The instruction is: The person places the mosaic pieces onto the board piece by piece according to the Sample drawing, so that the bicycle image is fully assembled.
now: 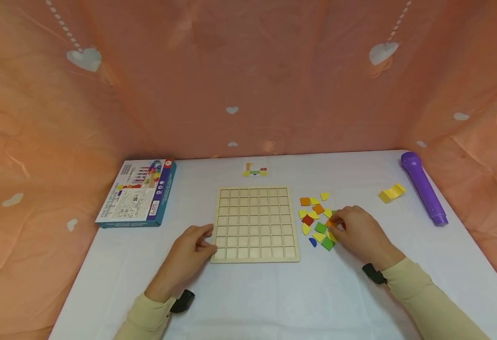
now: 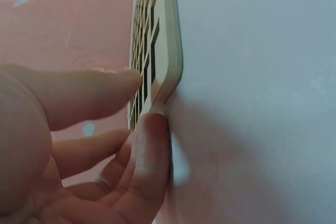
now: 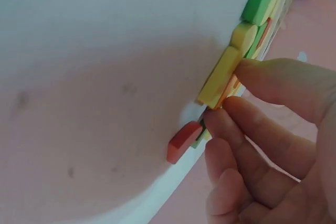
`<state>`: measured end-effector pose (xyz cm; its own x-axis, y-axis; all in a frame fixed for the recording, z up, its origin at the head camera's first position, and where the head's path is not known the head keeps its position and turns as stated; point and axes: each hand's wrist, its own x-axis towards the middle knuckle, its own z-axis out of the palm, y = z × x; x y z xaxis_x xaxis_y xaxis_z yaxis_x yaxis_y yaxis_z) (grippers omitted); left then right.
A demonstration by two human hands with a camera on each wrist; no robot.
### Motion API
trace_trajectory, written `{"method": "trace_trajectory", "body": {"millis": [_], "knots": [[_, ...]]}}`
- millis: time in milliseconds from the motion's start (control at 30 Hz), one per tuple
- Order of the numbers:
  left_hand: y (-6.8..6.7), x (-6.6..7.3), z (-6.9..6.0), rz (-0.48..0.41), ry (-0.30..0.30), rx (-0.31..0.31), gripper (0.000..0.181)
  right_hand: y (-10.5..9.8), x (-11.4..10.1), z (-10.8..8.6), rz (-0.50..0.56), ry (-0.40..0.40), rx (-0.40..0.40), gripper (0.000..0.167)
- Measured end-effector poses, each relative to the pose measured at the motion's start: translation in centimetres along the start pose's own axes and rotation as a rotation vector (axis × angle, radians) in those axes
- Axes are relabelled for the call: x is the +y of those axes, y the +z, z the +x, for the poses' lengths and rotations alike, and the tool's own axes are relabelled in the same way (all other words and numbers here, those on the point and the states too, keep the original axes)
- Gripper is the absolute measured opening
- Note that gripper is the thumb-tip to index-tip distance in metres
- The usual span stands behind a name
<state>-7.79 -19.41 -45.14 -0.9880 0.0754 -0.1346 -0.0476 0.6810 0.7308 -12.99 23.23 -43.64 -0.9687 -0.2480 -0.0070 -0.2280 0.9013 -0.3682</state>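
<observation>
Handling small, flat parts: the right hand [image 1: 358, 234] pinches an orange tile [image 1: 329, 224] among loose coloured tiles [image 1: 320, 228] right of the gridded board [image 1: 254, 220] on the table [image 1: 248, 297]; the left hand [image 1: 187, 251] grips the board's left rim near its closer corner. Tiles appear light, rigid and smooth, possibly slippery, best taken by opposite edges; the board seems stiff.

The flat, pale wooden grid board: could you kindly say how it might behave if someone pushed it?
The flat, pale wooden grid board would probably stay stiff, given its straight, solid-looking rim. Lying flat on the white table, it should likely slide rather than tip.
</observation>
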Motion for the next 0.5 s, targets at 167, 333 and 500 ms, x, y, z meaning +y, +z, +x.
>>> {"method": "trace_trajectory", "body": {"millis": [167,333,500], "knots": [[-0.09,-0.3,-0.02,0.031,0.001,0.005,0.059,-0.02,-0.05,0.04,-0.004,-0.002,-0.011,0.021],[-0.18,-0.52,0.15,0.052,0.011,-0.005,0.057,-0.09,0.05,0.03,0.003,0.008,-0.026,0.022],[-0.54,-0.56,0.49,0.027,-0.01,-0.04,0.06,-0.2,0.11,0.05,0.006,0.012,-0.031,0.022]]}}
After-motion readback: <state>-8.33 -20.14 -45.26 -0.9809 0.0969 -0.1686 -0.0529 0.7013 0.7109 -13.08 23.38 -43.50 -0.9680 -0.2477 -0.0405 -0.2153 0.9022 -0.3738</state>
